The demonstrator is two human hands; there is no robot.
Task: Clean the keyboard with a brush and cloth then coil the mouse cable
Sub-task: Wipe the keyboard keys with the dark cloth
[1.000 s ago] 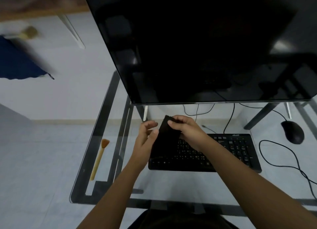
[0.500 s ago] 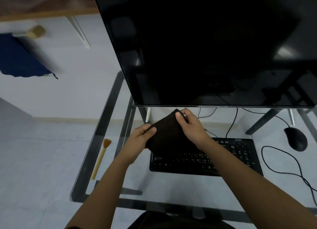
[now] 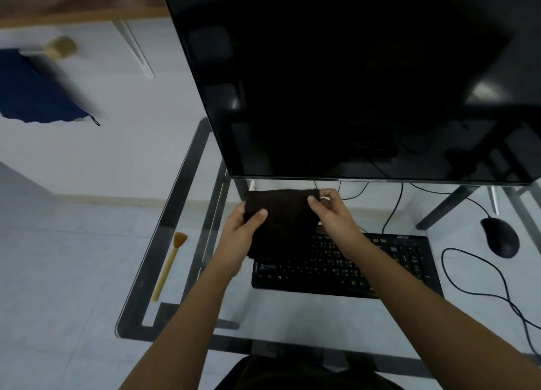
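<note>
Keyboard (image 3: 351, 264) lies flat on the glass bench (image 3: 292, 316), close in front of the person, its left end hidden behind the dark cloth (image 3: 281, 223). Both hands hold that cloth spread above it: the left hand (image 3: 243, 231) grips the left edge, thumb on top, and the right hand (image 3: 330, 214) pinches the upper right corner. A hard wipe could probably shove the keyboard across the slick glass. The brush (image 3: 171, 264) lies well left, near the bench edge, where a nudge might send it off. Further right, a sweeping forearm could snag the loose cable (image 3: 483, 272) of the mouse (image 3: 499, 237). Beyond, the monitor (image 3: 351, 82) hangs just above the cloth.
</note>
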